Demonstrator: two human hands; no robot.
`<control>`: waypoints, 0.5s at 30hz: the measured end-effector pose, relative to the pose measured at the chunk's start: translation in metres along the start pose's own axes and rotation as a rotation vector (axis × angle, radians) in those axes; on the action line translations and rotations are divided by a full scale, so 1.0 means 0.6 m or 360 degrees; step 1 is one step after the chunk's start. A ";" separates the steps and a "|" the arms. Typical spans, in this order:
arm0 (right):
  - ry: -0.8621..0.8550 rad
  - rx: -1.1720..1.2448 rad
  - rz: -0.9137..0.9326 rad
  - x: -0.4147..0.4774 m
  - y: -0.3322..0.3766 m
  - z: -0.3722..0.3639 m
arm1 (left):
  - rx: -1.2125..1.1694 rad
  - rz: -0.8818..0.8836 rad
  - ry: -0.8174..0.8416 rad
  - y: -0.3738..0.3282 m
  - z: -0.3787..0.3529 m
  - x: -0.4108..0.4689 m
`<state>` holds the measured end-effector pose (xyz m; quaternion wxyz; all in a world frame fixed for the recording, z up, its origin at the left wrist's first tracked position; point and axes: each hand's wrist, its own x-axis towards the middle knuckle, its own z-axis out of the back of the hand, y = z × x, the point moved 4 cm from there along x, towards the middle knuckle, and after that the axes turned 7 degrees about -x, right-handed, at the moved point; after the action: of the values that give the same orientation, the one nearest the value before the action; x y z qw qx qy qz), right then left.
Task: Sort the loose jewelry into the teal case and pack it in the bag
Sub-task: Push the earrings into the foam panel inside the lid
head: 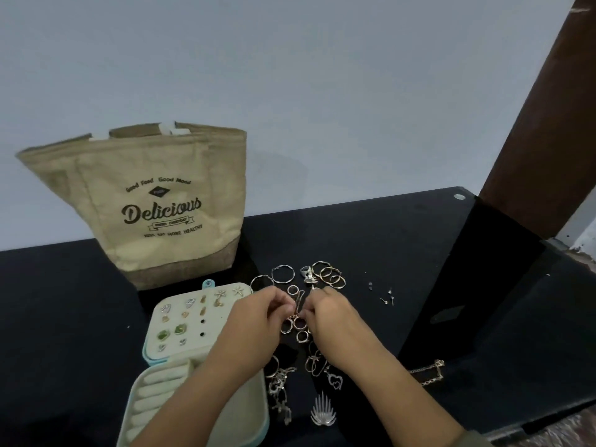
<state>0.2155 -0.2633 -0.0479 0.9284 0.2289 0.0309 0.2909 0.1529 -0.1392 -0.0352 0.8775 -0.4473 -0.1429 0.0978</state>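
From the head camera, the left hand and right hand meet knuckle to knuckle over the black glass table. The fingers of both curl inward and pinch a small gold piece between them. It looks like a two-handed hold for working a clasp or post, or for freeing the piece from its neighbours, though the exact contact is too small to make out.

The loose jewelry lies all around the hands:
- Thin wire hoops and a nest of gold rings lie just beyond the fingertips.
- Linked ringlets sit directly under the hands.
- A heart-outline pendant and a ribbed silver fan-shaped charm lie between the forearms.
- Tiny pin-like studs lie well to the right of the right hand.
- A gold chain lies beside the right forearm.

The spread probably keeps each piece separate so it can be picked singly.

The teal case lies open just beside the left hand, and the left forearm crosses its near half. The far panel is pale and felt-like, punched with holes and already carrying several earring pairs, with a few holes still empty. The near half holds soft, padded ring rolls. Keeping it open and close means a short reach from the pile.

The bag stands upright beyond the case, well past the left hand. It is a stiff tan fabric tote with a darker woven base and "Delicious" printed on it. Its mouth faces up, so it seems ready to take the case later. Sorting is, by my reading, only partly done.
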 end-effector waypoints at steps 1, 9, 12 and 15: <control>0.0004 0.0023 0.0060 0.008 0.020 -0.007 | 0.0013 0.0039 -0.0044 0.012 0.025 -0.007; 0.0190 0.0094 0.0309 0.070 0.140 -0.053 | 0.0142 0.0460 -0.0342 0.104 0.161 -0.036; 0.0245 0.0074 0.0309 0.080 0.159 -0.052 | 0.0336 0.0625 -0.0309 0.115 0.171 -0.035; 0.0287 0.0083 0.0303 0.089 0.169 -0.054 | 0.0350 0.0617 -0.0303 0.121 0.167 -0.030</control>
<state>0.2001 -0.1472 -0.0279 0.8838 0.2278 0.1000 0.3962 0.0991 -0.0266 -0.0413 0.8683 -0.3569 -0.1248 0.3211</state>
